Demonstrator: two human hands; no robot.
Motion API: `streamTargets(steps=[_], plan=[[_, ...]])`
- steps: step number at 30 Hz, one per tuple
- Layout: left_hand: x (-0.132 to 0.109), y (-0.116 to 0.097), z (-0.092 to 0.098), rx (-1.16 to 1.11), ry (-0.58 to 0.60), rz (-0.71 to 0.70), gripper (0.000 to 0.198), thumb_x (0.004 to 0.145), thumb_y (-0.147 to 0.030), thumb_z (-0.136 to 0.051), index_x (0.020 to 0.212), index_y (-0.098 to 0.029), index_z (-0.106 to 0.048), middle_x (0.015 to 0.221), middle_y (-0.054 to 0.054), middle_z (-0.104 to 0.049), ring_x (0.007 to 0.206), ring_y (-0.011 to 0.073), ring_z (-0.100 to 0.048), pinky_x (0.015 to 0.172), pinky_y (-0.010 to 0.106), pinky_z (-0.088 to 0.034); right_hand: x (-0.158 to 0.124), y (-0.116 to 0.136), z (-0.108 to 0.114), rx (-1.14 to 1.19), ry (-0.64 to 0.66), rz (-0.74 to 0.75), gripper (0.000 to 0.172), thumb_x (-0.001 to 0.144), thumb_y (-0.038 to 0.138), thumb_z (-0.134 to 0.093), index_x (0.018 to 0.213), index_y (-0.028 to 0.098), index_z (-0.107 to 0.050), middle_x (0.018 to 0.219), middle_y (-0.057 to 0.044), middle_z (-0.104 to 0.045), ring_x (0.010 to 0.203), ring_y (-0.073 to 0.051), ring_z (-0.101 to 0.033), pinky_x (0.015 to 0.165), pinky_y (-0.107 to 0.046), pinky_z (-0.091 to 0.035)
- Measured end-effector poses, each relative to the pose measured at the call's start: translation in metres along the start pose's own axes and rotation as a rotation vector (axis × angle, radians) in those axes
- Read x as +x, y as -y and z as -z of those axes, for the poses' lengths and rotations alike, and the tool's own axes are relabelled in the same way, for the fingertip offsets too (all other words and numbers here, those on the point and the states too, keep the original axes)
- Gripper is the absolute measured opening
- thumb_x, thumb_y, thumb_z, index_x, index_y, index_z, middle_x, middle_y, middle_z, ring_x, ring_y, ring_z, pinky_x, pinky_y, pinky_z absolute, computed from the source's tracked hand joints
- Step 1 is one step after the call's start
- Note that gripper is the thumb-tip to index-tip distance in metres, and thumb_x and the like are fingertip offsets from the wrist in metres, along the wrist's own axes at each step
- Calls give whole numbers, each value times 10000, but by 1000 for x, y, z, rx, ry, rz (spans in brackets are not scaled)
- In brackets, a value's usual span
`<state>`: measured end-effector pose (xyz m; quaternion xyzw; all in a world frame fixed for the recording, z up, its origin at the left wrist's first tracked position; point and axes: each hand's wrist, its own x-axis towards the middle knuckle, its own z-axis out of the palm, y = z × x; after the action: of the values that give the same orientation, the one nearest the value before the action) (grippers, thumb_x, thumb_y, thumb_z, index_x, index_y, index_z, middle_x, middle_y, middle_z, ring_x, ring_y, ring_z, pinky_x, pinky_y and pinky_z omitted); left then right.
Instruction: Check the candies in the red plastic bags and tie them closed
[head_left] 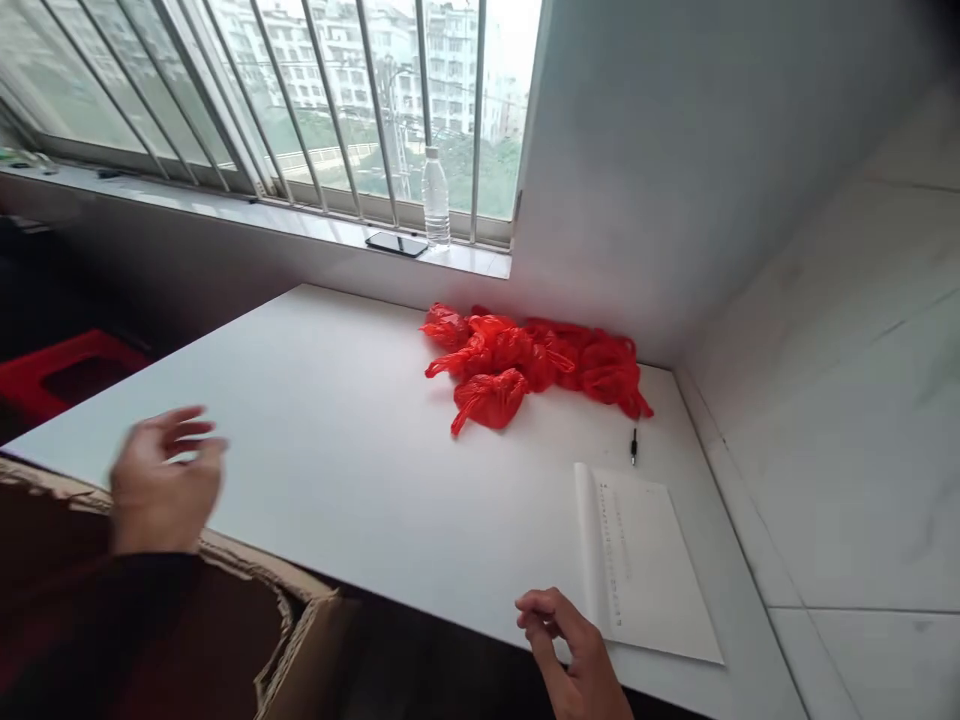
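Note:
My left hand [166, 480], a little blurred, hovers over the left front edge of the white table [337, 450]. Its fingers are loosely bent and apart, holding nothing. Below it, by the table's edge, stands an open cardboard box [300, 630] with ragged rims. My right hand [574, 655] is at the front edge, near the lower left corner of an open notebook [660, 570]. Its fingers are curled with a gap to the thumb, and no object shows between them. Several knotted red plastic bags [491, 398] lie in a heap at the back of the table.
A black pen [634, 447] lies just beyond the notebook. On the windowsill are a clear water bottle [436, 200] and a phone [397, 244]. A tiled wall [847, 450] borders the table on the right. At the far left is a red stool [82, 350].

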<state>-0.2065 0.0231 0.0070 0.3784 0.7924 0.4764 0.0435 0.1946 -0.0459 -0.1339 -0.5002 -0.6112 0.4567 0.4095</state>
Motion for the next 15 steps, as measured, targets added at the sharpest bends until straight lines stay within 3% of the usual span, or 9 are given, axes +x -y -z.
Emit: streamTargets(steps=[1,3,5,8,11,13,15], plan=[[2,-13,-34,23,54,-61,394,930,-192,-547,1322,-172,-508,1125,31,-586,1002,189,-577,863,370,-524,6,-7,0,1,-26,-22,345,1007,503,-475,980,242,-698,867,-52,-703,760,-181,-674,685,-253,-544],[-6,-39,-102,51,299,-196,253,951,-222,-584,1192,-154,-617,1059,46,-649,913,179,-633,840,384,-554,12,-20,-2,7,-60,-61,369,996,522,-480,966,223,-694,833,-49,-684,655,-163,-623,591,-251,-511],[-23,-59,-164,107,505,-313,262,942,-307,-653,1156,-155,-647,1139,80,-667,997,212,-656,883,425,-562,15,-29,-5,0,-74,-57,373,995,513,-468,947,219,-692,806,-44,-669,599,-151,-583,540,-249,-480],[-47,-75,-234,221,669,-423,287,942,-323,-660,1184,-167,-652,1290,108,-629,1156,257,-618,990,495,-519,14,-38,-11,-47,-88,25,334,994,443,-451,910,233,-696,782,-41,-666,665,-171,-622,584,-251,-488],[-64,-78,-263,320,763,-490,292,948,-315,-652,1196,-161,-643,1286,109,-627,1145,258,-622,977,495,-525,15,-42,-13,-82,-106,82,284,976,365,-449,884,242,-688,785,-40,-678,700,-179,-644,604,-252,-485],[-76,-76,-261,353,840,-554,258,955,-320,-642,1148,-149,-653,1208,98,-655,1085,240,-643,938,468,-543,16,-39,-12,-84,-99,76,261,963,340,-462,874,241,-687,789,-37,-681,678,-173,-631,590,-253,-469],[-91,-74,-246,357,946,-639,200,960,-321,-636,1042,-141,-670,1084,74,-683,996,209,-660,894,428,-554,18,-31,-9,-64,-64,13,250,960,343,-479,882,237,-692,795,-34,-680,651,-165,-606,576,-254,-452]])
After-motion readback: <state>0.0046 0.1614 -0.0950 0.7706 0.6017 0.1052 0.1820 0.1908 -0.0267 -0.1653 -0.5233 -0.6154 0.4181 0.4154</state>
